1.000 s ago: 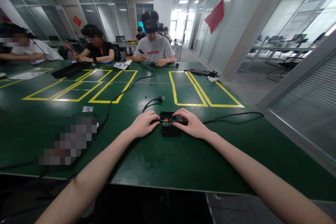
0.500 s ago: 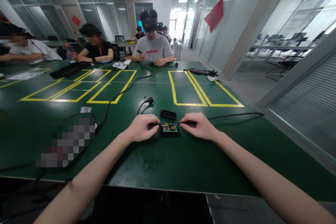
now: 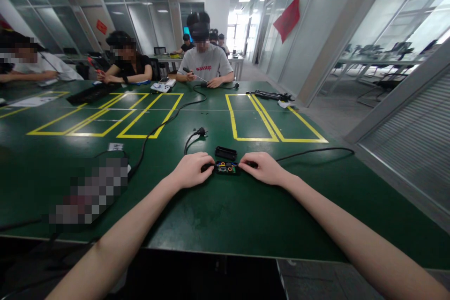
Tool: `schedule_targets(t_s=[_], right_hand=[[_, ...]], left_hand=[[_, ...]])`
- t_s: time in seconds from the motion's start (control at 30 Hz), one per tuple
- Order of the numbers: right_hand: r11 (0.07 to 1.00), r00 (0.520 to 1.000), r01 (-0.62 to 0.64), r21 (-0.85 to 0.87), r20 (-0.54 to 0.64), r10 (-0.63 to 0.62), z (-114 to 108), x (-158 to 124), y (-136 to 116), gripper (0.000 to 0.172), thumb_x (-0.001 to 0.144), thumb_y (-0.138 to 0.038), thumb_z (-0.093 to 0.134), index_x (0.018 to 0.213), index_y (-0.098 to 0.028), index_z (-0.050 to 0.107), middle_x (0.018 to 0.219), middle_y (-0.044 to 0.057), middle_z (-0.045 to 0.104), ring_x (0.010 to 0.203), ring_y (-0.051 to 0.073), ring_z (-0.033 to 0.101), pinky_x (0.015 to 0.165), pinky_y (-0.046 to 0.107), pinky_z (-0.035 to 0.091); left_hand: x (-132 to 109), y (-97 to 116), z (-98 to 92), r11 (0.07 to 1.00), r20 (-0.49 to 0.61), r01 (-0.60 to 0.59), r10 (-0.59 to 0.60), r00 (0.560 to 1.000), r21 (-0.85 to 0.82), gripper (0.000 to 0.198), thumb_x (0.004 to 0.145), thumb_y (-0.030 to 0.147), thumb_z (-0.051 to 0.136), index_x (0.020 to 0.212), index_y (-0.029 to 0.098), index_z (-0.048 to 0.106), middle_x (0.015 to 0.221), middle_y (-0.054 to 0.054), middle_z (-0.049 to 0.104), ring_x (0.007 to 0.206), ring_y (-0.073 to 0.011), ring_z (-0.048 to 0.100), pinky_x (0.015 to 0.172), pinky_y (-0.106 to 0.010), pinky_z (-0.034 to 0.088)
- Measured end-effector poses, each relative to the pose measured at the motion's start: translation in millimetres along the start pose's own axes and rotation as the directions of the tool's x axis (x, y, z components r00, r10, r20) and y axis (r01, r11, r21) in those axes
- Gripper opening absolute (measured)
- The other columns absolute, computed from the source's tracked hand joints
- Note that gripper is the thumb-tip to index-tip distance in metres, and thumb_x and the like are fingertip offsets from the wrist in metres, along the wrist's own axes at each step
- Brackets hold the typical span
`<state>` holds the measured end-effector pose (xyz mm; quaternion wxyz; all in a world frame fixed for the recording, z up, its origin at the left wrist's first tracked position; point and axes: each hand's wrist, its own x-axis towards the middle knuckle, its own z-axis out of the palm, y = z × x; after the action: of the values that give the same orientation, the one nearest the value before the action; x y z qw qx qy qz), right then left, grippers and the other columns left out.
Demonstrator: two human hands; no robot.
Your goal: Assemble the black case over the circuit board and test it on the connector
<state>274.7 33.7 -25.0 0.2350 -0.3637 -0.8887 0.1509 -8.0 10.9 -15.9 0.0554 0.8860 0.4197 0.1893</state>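
A small green circuit board (image 3: 226,168) with a yellow part and copper coils lies in an open black case half (image 3: 228,174). My left hand (image 3: 193,169) is closed in a pinch around the black cord end at the board's left side. At the right side, my right hand (image 3: 263,168) pinches the other black cord (image 3: 309,152), its fingertips close to the wires. Just behind the board rests the black case cover (image 3: 225,153), hollow side up. The black plug (image 3: 201,132) lies beyond my left hand, on a short curve of cord.
A blurred-out long object (image 3: 93,192) lies on the green table (image 3: 197,225) at left, with a cable running past it. Yellow tape outlines (image 3: 255,139) mark the far half. Across the table a person (image 3: 204,63) holds a screwdriver; others sit at left.
The circuit board has gone from tilted and raised to lower and flatter in the case half. Both hands stay at its sides; my right fingertips have shifted slightly.
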Motion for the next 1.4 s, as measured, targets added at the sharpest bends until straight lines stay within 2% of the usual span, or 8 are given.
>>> schedule_targets(t_s=[0.1, 0.23, 0.43, 0.57, 0.77, 1.07, 1.27, 1.4], right_hand=[[1.000, 1.000, -0.003, 0.011, 0.013, 0.003, -0.6, 1.9, 0.1, 0.036, 0.102, -0.033, 0.047, 0.073, -0.020, 0.063, 0.072, 0.004, 0.066, 0.065, 0.017, 0.060, 0.064, 0.028, 0.041], [0.998, 0.999, 0.006, 0.063, 0.051, -0.009, -2.1, 2.2, 0.2, 0.031, 0.100, -0.032, 0.051, 0.074, -0.020, 0.063, 0.076, 0.005, 0.066, 0.068, 0.018, 0.061, 0.066, 0.029, 0.042], [0.996, 0.996, -0.008, 0.090, 0.086, 0.000, -2.6, 1.7, 2.7, 0.028, 0.099, -0.034, 0.054, 0.078, -0.019, 0.068, 0.079, 0.006, 0.069, 0.074, 0.019, 0.062, 0.071, 0.031, 0.046], [0.995, 0.996, 0.000, 0.102, 0.085, -0.009, -4.1, 2.3, 2.6, 0.029, 0.100, -0.034, 0.053, 0.080, -0.020, 0.068, 0.081, 0.006, 0.070, 0.078, 0.020, 0.063, 0.076, 0.033, 0.047], [0.992, 0.994, -0.050, 0.116, 0.105, 0.037, -5.3, 1.7, -0.6, 0.033, 0.102, -0.036, 0.049, 0.081, -0.019, 0.066, 0.082, 0.005, 0.069, 0.075, 0.019, 0.062, 0.071, 0.030, 0.047], [0.982, 0.990, -0.027, 0.189, 0.144, -0.001, -7.8, 0.6, -2.5, 0.027, 0.100, -0.035, 0.054, 0.082, -0.019, 0.067, 0.085, 0.005, 0.070, 0.077, 0.019, 0.064, 0.073, 0.030, 0.049], [0.982, 0.988, -0.027, 0.185, 0.157, -0.002, -12.6, 2.0, -5.6, 0.032, 0.100, -0.040, 0.056, 0.082, -0.019, 0.071, 0.085, 0.005, 0.070, 0.078, 0.019, 0.064, 0.074, 0.031, 0.050], [0.987, 0.987, -0.024, 0.161, 0.162, -0.002, -13.6, 2.0, -5.0, 0.032, 0.100, -0.042, 0.057, 0.083, -0.020, 0.073, 0.085, 0.005, 0.071, 0.076, 0.019, 0.064, 0.072, 0.031, 0.050]], left_hand=[[-2.1, -2.4, 2.2, 0.998, -0.031, 0.005, -0.007, 0.999, -0.068, 0.015, 0.092, 0.024, 0.059, 0.101, 0.021, 0.071, 0.095, -0.003, 0.073, 0.085, -0.0185, 0.068, 0.073, -0.027, 0.050], [-2.6, -0.8, 2.9, 0.986, -0.046, -0.017, 0.009, 0.999, -0.169, 0.021, 0.092, 0.021, 0.059, 0.109, 0.022, 0.072, 0.098, -0.003, 0.072, 0.085, -0.0172, 0.068, 0.075, -0.027, 0.052], [-0.2, 1.7, 3.8, 0.969, -0.025, -0.033, 0.027, 0.999, -0.244, 0.017, 0.096, 0.023, 0.057, 0.093, 0.020, 0.074, 0.096, -0.004, 0.071, 0.085, -0.0173, 0.068, 0.080, -0.028, 0.053], [0.0, -0.4, 4.7, 0.969, 0.005, -0.023, 0.025, 1.000, -0.247, 0.020, 0.097, 0.024, 0.054, 0.101, 0.020, 0.073, 0.100, -0.005, 0.071, 0.090, -0.0187, 0.067, 0.084, -0.030, 0.053], [1.8, 1.1, 4.9, 0.973, 0.036, -0.011, 0.019, 0.999, -0.232, 0.020, 0.098, 0.024, 0.050, 0.103, 0.021, 0.069, 0.101, -0.006, 0.069, 0.094, -0.0203, 0.066, 0.088, -0.032, 0.053], [4.0, 4.0, 6.5, 0.993, 0.108, -0.013, 0.026, 0.994, -0.115, 0.022, 0.102, 0.024, 0.044, 0.107, 0.022, 0.065, 0.103, -0.005, 0.067, 0.094, -0.0200, 0.064, 0.086, -0.031, 0.051], [4.3, -0.4, 6.2, 0.955, 0.058, 0.021, -0.004, 0.998, -0.295, 0.014, 0.096, 0.022, 0.056, 0.094, 0.019, 0.069, 0.096, -0.004, 0.069, 0.090, -0.0190, 0.065, 0.085, -0.030, 0.051], [3.8, -1.8, 4.0, 0.931, 0.048, 0.014, 0.004, 0.999, -0.365, 0.018, 0.096, 0.024, 0.057, 0.090, 0.017, 0.072, 0.098, -0.006, 0.068, 0.087, -0.0175, 0.065, 0.082, -0.029, 0.051]])
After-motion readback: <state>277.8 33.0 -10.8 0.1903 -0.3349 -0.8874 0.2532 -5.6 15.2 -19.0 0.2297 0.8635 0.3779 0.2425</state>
